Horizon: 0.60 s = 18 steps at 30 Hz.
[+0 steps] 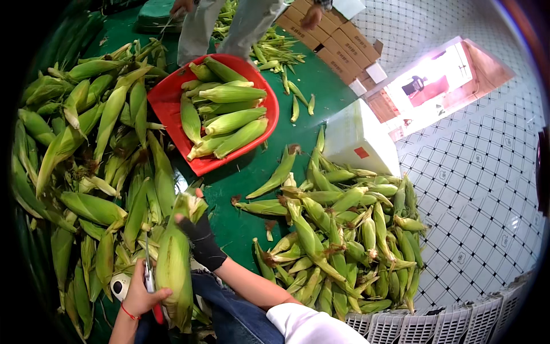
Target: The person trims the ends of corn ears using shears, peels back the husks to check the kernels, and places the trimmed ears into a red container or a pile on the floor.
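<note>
An ear of corn in its green husk [174, 262] stands roughly upright in front of my knees, its cut, frayed end toward the top. My right hand [200, 238], in a black fingerless glove, grips that upper end. My left hand [144, 284] wears a red cord bracelet and holds a metal-bladed cutting tool [149, 275] with a red handle. The blade points up alongside the husk, and my left thumb touches the ear's lower part. Whether the tool is a knife or shears cannot be made out. Unhusked corn [92, 206] is heaped to the left.
A red plastic scoop [272, 116] holds several trimmed ears. Another corn heap [339, 241] lies right, beside a white foam box [359, 137] and white plastic crates [399, 329]. A person [223, 30] stands beyond the scoop, near cardboard boxes [343, 53]. Husks litter the green floor [232, 215].
</note>
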Available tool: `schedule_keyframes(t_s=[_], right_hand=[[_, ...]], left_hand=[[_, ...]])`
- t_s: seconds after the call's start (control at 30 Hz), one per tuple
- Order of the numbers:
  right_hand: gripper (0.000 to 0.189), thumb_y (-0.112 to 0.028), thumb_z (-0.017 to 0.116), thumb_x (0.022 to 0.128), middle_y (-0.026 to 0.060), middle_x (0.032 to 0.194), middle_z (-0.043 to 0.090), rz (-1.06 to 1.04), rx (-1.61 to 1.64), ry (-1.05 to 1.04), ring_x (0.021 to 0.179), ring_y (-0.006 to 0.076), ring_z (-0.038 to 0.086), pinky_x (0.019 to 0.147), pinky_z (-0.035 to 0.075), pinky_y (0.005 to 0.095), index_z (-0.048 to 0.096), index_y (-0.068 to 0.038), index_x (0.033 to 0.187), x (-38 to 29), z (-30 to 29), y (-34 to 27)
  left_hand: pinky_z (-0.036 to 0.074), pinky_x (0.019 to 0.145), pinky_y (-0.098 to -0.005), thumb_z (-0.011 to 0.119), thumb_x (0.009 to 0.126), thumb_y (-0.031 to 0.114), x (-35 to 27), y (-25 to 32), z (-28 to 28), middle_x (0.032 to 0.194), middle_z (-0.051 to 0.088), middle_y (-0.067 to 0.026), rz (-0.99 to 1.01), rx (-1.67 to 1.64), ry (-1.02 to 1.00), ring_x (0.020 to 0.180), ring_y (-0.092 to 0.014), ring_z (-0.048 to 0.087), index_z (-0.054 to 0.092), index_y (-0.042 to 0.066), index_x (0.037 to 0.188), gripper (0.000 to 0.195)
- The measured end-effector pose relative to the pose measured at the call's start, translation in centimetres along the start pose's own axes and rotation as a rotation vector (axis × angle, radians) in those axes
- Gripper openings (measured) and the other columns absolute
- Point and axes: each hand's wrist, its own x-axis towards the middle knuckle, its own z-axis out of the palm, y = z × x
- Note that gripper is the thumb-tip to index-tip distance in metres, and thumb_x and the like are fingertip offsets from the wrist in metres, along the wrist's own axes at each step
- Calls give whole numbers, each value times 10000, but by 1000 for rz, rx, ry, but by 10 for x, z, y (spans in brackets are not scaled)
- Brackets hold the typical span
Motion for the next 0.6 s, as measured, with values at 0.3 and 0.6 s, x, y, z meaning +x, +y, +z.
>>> schedule_keyframes(t_s=[0.3, 0.6], right_hand=[[192, -297, 541, 909, -17, 746, 536, 301, 347, -93, 664, 102, 517, 611, 443, 268, 588, -114, 944, 75, -23, 0], [752, -560, 636, 754, 132, 1200, 542, 577, 754, -295, 1134, 292, 493, 996, 383, 444, 436, -63, 1281, 2, -19, 4]], left_hand=[[411, 882, -315, 832, 601, 180, -9, 0, -32, 1101, 507, -112, 87, 366, -30, 1024, -207, 501, 384, 20, 1222, 782], [344, 906, -222, 782, 722, 206, -3, 16, -37, 1129, 449, -10, -11, -211, -137, 1051, -72, 404, 369, 32, 1272, 709]])
